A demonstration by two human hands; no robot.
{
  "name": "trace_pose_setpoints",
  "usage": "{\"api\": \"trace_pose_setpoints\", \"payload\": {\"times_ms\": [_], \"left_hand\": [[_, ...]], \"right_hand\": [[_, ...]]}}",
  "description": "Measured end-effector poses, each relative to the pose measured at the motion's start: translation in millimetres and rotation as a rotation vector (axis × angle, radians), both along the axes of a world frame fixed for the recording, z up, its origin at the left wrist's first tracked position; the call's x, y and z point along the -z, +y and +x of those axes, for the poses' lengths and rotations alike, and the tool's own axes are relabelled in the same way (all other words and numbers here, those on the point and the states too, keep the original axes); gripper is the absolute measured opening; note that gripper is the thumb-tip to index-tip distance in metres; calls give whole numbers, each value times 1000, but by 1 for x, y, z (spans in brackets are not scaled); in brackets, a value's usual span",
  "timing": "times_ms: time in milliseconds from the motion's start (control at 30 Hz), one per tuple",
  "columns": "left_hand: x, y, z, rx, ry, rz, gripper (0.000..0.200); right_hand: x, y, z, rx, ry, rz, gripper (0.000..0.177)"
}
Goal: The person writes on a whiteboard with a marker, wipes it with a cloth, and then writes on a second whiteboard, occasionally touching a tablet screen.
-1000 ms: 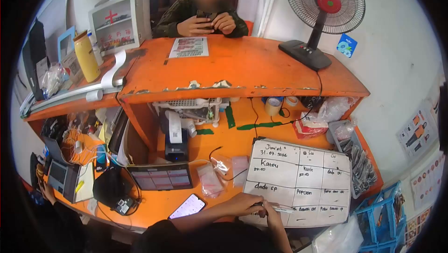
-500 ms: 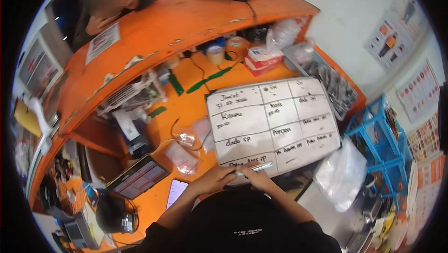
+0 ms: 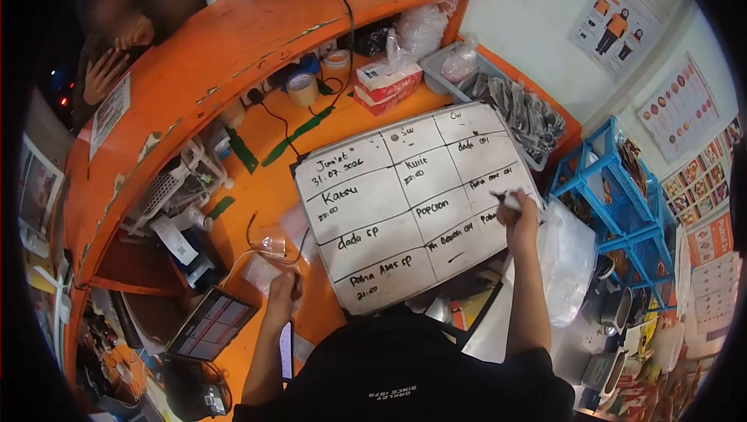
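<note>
A whiteboard with a hand-drawn grid and black handwriting lies tilted on the orange desk. Over its right side, my right hand holds a white marker, its dark tip pointing left near the right column. Closed fingers form my left hand, left of the board, beside a small clear packet and above a lit phone; whatever it holds, if anything, is hidden.
A tablet stands at the left. Tape rolls, a red tissue box and a grey bin of dark packets sit behind the board. Blue racks are at the right. Two people are beyond the counter.
My hands, together at the board's lower edge before, have separated. My right hand has moved right and up with the marker; my left has moved left off the board. The view has shifted.
</note>
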State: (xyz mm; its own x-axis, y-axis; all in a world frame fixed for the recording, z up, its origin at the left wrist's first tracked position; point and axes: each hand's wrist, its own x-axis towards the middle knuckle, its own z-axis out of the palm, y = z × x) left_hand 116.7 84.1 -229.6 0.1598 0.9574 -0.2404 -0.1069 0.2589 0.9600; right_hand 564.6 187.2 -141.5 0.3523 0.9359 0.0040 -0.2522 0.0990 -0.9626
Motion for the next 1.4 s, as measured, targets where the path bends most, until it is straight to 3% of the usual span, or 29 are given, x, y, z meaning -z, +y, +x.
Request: {"api": "trace_pose_setpoints", "payload": {"times_ms": [33, 100, 133, 267, 367, 400, 467, 567, 633, 700, 767, 867, 1200, 1400], "left_hand": [[6, 8, 4, -212, 22, 114, 36], [33, 21, 35, -471, 1, 103, 33], [45, 24, 45, -513, 91, 50, 31], [104, 27, 70, -691, 15, 36, 33], [117, 22, 62, -615, 148, 130, 36], [115, 21, 65, -615, 150, 126, 36], [109, 18, 71, -614, 467, 236, 37], [111, 22, 76, -637, 427, 363, 37], [105, 20, 74, -617, 471, 311, 37], [97, 18, 73, -554, 554, 276, 37], [90, 22, 77, -563, 572, 300, 37], [98, 21, 75, -578, 602, 324, 38], [93, 20, 75, -547, 609, 287, 34], [102, 20, 72, -570, 571, 295, 31]], "right_hand": [[-3, 18, 9, -159, -75, 63, 28], [14, 56, 14, -21, -237, 47, 31], [26, 71, 22, -22, -274, 45, 26], [50, 109, 37, -147, -442, 73, 14], [68, 131, 46, -213, -495, 93, 15], [72, 138, 47, -209, -620, 127, 18], [82, 146, 45, -207, -560, 142, 17], [88, 155, 43, -227, -517, 135, 17], [94, 155, 41, -214, -648, 194, 16], [100, 155, 36, -173, -563, 185, 14], [95, 152, 36, -118, -778, 194, 15], [90, 151, 33, -142, -883, 205, 17], [91, 151, 36, -90, -818, 149, 16], [91, 152, 39, -65, -941, 202, 14]]}}
